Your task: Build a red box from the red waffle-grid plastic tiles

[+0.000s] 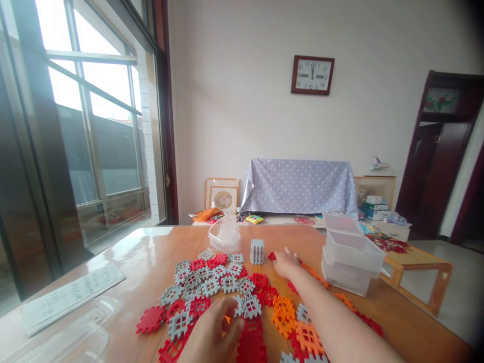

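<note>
In the head view my left hand (217, 327) is low in the middle, over the near side of a spread of plastic interlocking tiles. Its thumb and fingers are curled around the edge of a grey window tile (250, 306); part of the grip is hidden. My right hand (287, 263) reaches forward on the right, palm down, fingers stretched and apart. A red tile (271, 256) shows beside its fingertips, and whether they touch it is unclear. Left of that hand, a grey stack of tiles (257, 252) stands upright. Orange tiles (283, 312) lie below my right forearm.
Nested clear plastic boxes (348, 272) stand at the table's right. Another clear container (224, 234) sits behind the tiles. Printed sheets (73, 297) and a transparent lid (71, 343) lie on the left of the wooden table (139, 262). A low wooden stool (419, 259) is beyond the right edge.
</note>
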Available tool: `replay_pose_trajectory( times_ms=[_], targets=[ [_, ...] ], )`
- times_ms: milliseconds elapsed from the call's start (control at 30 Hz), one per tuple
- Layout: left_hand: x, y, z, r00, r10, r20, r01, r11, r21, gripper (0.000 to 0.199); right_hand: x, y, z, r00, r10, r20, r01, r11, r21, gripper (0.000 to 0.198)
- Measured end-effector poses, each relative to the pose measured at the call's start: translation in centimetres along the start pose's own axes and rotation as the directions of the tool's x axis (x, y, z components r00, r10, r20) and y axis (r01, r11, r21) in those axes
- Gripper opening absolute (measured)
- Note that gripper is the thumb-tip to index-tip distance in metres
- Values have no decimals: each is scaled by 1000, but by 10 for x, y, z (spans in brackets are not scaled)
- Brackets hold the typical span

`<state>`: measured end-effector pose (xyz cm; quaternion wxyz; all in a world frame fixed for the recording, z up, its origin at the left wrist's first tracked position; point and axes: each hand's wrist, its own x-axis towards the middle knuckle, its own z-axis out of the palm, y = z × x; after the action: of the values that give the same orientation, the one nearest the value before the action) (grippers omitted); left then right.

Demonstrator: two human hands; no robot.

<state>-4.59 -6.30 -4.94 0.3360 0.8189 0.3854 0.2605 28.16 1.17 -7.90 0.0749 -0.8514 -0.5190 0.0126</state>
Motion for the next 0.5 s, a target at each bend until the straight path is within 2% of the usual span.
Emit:
replay_pose_trajectory(
  times_ms=[133, 300, 500],
  targets=[
    [-2, -2, 0, 999, -13, -31, 13, 1000, -1, 25, 0, -2, 1, 999, -35, 3, 35, 998, -42, 30],
    [-5, -3, -2, 998, 19, -67, -19, 1000, -10, 22, -20, -3, 2, 992, -124, -32, 122, 991, -53, 30],
    [-4, -2, -5, 994, 62, -90, -65, 998, -20, 17, -46, 5, -7, 984, -121, -129, 133, 988, 85, 32]
  ],
)
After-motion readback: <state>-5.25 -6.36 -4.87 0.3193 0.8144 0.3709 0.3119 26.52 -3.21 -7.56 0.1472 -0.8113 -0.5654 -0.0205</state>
